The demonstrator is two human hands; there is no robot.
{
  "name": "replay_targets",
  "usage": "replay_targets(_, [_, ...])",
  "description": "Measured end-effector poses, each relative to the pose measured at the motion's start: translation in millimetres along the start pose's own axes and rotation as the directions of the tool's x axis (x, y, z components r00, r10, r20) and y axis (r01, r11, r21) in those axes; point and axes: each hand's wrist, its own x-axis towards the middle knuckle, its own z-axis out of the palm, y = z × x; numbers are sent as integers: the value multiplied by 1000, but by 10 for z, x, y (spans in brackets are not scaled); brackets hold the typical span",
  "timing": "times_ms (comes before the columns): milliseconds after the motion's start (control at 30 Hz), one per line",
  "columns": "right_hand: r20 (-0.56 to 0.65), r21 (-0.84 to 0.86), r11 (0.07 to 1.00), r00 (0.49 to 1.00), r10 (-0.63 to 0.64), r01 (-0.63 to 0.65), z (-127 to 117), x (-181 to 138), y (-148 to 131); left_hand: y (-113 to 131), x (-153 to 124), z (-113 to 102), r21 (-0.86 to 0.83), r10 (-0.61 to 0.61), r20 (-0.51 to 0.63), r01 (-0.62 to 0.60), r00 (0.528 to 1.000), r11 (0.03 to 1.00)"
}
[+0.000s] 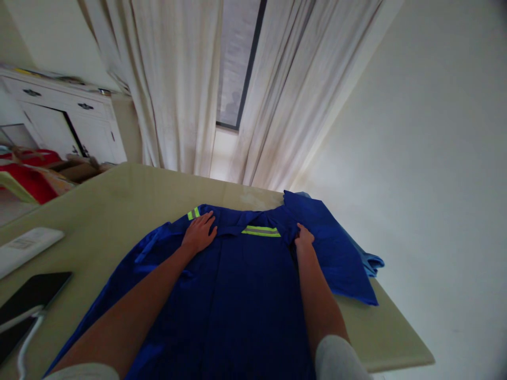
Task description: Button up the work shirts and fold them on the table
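1. The left hand [200, 232] lies flat on the cloth, its grip apart, fingers spread and pointing toward 1 o'clock, holding nothing.
2. The right hand [304, 237] rests on the cloth with its fingers curled downward. I cannot tell whether its grip is pinched on a fold or just pressing.
3. Both hands rest on a blue work shirt [245, 295], which is spread over the counter [119, 206] directly in front of the person.
4. The shirt's long axis runs from 6 o'clock, by the person, to 12 o'clock. Its collar end points away, toward the curtains [178, 79].
5. A yellow-green stripe [261, 231] lies crosswise between the two hands. A shorter stripe [194, 213] shows just beyond the left hand at 12 o'clock.
6. One sleeve spreads toward 3 o'clock and reaches the counter's right edge. The other side of the shirt trails toward 8 o'clock.
7. A light-blue cloth [372, 261] pokes out from under the right sleeve at 3 o'clock.
8. At 9 o'clock, well apart from the shirt, lie a white remote [26, 247], a black tablet [29, 298] and a white cable [27, 338].
9. Nothing lies on the shirt between the hands.
10. Beyond the counter, at 10 o'clock, are a white cabinet [63, 113] and something red [27, 179].
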Motion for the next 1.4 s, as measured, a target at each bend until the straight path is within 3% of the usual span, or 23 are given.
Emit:
replay_targets(67, [27, 14, 1000, 1000, 0, -1, -4, -12, -162, -4, -7, 0, -38, 35, 19, -35, 999, 999])
replay_targets(133, [28, -2, 999, 999, -47, 47, -55, -114, -314, -24, -7, 25, -41, -13, 21, 14, 1000, 999])
replay_targets(200, [91, -31, 971, 968, -233, 236, -150, -360, -398, -51, 2, 67, -19, -72, 26, 72, 997, 997])
replay_targets(233, [200, -60, 907, 895, -398, 417, -209, -538, -399, -62, 9, 89, -6, -87, 35, 87, 996, 996])
replay_targets(267, [366, -75, 785, 749, -552, 615, -270, -746, -369, -70, 17, 109, 7, -95, 47, 95, 994, 995])
replay_targets(300, [559, -58, 637, 554, -617, 768, -332, -970, -309, -75, 24, 123, 17, -99, 59, 98, 993, 995])
replay_targets(333, [721, -17, 492, 352, -597, 870, -390, -1198, -225, -77, 30, 130, 24, -101, 68, 99, 993, 995])
replay_targets(367, [828, 32, 366, 180, -531, 930, -443, -1416, -122, -77, 33, 129, 28, -103, 71, 101, 992, 995])
replay_targets(400, [891, 78, 276, 57, -450, 958, -489, -1610, -10, -74, 33, 119, 30, -103, 69, 102, 992, 994])
replay_targets(433, [921, 96, 227, 0, -389, 969, -527, -1772, 102, -71, 30, 100, 28, -97, 62, 96, 993, 995])
replay_targets(500, [942, 68, 226, 12, -335, 972, -580, -1979, 296, -62, 16, 39, 9, -60, 36, 60, 998, 998])
replay_targets(600, [927, -17, 313, 133, -352, 950, -599, -2050, 444, -15, 1, -68, -72, 35, -5, -35, 999, 997])
replay_targets(700, [917, -46, 352, 180, -356, 935, -579, -2017, 436, 146, 33, -116, -281, 36, -20, -40, 999, 959])
replay_targets(800, [921, -67, 353, 194, -338, 933, -568, -2022, 379, 428, 130, -52, -546, -171, 119, 208, 978, 812])
replay_targets(900, [904, -82, 368, 225, -364, 926, -576, -2071, 372, 695, 283, 59, -592, -346, 288, 450, 893, 669])
replay_targets(967, [873, -85, 385, 255, -416, 919, -586, -2080, 412, 806, 413, 92, -598, -374, 359, 519, 855, 611])
replay_targets(1067, [795, -94, 398, 310, -522, 912, -603, -1951, 487, 882, 650, 12, -674, -312, 480, 573, 820, 467])
replay_targets(1100, [740, -120, 418, 362, -567, 901, -609, -1858, 497, 895, 735, -44, -709, -276, 505, 575, 818, 409])
replay_targets(1200, [445, -262, 543, 600, -665, 797, -609, -1499, 442, 935, 955, -221, -787, -190, 536, 568, 823, 239])
replay_targets(1267, [291, -303, 609, 680, -673, 733, -582, -1303, 370, 967, 1017, -276, -794, -167, 565, 587, 808, 156])
replay_targets(1333, [303, -266, 600, 656, -691, 755, -531, -1222, 327, 999, 980, -248, -767, -158, 617, 634, 771, 100])
replay_targets(1400, [417, -217, 539, 577, -702, 814, -477, -1242, 341, 1014, 870, -156, -725, -159, 672, 686, 724, 62])
